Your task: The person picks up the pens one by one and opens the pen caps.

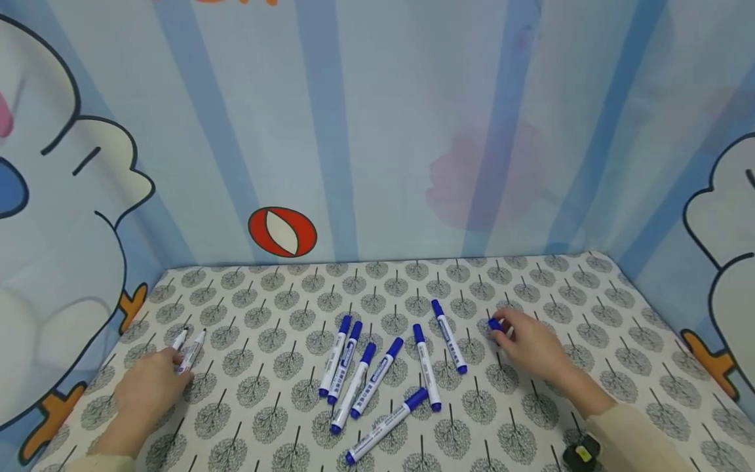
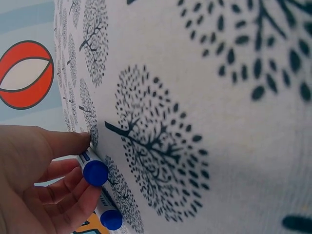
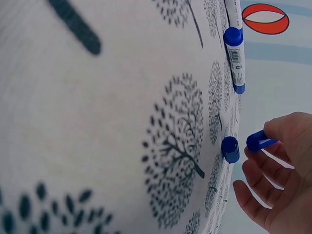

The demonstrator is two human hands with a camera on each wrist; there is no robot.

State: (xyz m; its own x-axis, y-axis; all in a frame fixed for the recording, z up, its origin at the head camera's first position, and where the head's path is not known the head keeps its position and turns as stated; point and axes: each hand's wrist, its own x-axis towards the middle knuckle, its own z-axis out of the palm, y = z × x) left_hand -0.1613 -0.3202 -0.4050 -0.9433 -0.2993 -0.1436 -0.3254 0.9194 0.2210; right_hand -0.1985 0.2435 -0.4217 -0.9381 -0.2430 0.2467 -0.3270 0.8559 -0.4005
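At the left of the table, my left hand (image 1: 147, 387) grips a white whiteboard marker (image 1: 192, 351) between thumb and fingers. Its dark tip is bare, and its blue end (image 2: 95, 173) faces the left wrist camera. Close by is a second uncapped marker (image 1: 179, 338); its blue end (image 2: 111, 220) shows just below the fingers. On the right side, my right hand (image 1: 531, 344) pinches a blue marker cap (image 3: 260, 141) between thumb and fingertips, just above the cloth. Another blue cap (image 3: 230, 149) is on the cloth beside those fingers.
Several capped blue markers lie scattered in the middle, among them one marker (image 1: 386, 426) near the front and one marker (image 1: 449, 337) nearest my right hand. A tree-patterned cloth (image 1: 259, 423) covers the table. A printed curtain (image 1: 389, 131) stands behind it.
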